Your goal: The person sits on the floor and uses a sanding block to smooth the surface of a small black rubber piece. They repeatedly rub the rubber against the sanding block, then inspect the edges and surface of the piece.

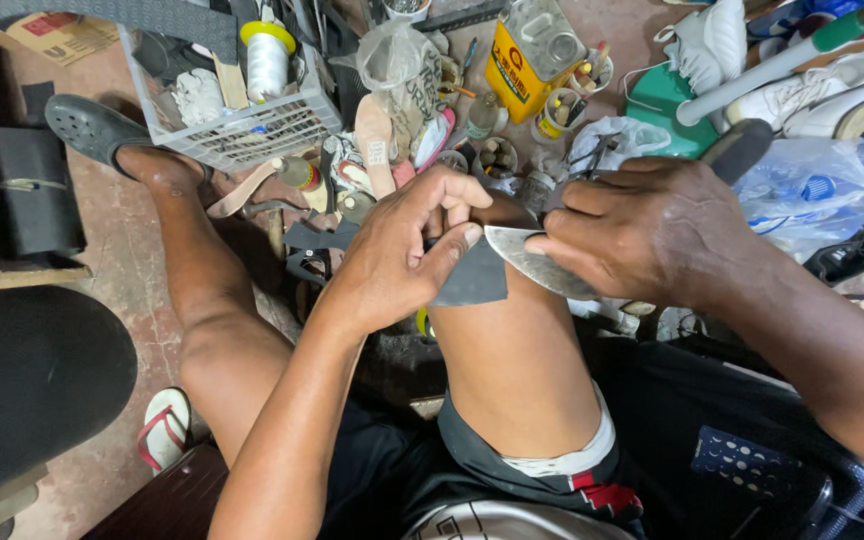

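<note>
- On the person's raised right knee [512, 350] lies a dark flat piece of material [472, 280], pressed down there.
- Left hand [402, 255] pinches the dark piece, thumb and fingers closed on its upper edge.
- Right hand [642, 230] grips a broad curved knife blade [537, 265], its tip touching the dark piece.
- Beyond the knee, on the floor: a white plastic basket [242, 130], a yellow can [527, 60], white shoes [812, 85].

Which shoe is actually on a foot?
The dark clog by the white basket, worn on the person's outstretched foot. The white sneakers at top right lie empty in a pile.
</note>
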A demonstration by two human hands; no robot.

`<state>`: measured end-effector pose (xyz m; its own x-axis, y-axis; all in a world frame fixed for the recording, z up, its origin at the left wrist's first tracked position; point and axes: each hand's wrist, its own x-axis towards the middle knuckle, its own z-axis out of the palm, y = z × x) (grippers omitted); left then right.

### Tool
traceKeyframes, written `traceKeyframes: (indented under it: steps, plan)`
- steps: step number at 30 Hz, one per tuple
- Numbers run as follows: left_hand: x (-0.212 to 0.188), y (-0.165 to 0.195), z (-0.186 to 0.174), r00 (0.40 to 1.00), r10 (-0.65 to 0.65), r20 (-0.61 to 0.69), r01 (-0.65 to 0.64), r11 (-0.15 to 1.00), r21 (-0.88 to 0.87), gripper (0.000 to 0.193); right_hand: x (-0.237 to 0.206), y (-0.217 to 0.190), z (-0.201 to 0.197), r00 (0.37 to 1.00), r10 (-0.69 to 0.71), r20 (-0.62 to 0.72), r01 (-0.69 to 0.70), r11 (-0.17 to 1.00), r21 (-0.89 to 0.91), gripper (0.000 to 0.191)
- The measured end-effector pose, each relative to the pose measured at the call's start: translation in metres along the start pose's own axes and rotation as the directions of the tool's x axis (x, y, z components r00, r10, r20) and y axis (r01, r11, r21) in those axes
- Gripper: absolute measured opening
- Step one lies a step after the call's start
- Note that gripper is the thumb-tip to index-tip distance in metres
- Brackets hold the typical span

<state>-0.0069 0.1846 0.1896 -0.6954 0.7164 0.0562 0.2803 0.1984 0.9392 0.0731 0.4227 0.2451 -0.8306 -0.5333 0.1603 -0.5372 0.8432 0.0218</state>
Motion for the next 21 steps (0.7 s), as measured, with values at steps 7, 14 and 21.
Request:
traceKeyframes:
  steps: [7, 14, 21]
  plan:
    - [-0.0029, -0.0037, 0.0058, 0.997, 0.049, -0.051, -0.051, 0.998, -0.023, 0.024, -0.0045, -0.0042, 0.0010, 0.999, 0.036, 0.000, -0.036, 0.999, 0.037, 0.031]
    - [-0.0039, -0.0071, 0.0087, 0.997, 0.032, -0.066, -0.034, 0.999, -0.027, 0.022, -0.0077, -0.0060, 0.0036, 0.999, 0.052, -0.003, -0.052, 0.997, 0.054, 0.030]
    - [-0.0060, -0.0090, 0.0088, 0.998, -0.007, -0.069, 0.004, 0.999, -0.040, 0.021, -0.0100, -0.0057, 0.0084, 0.998, 0.068, -0.013, -0.065, 0.987, 0.149, 0.030]
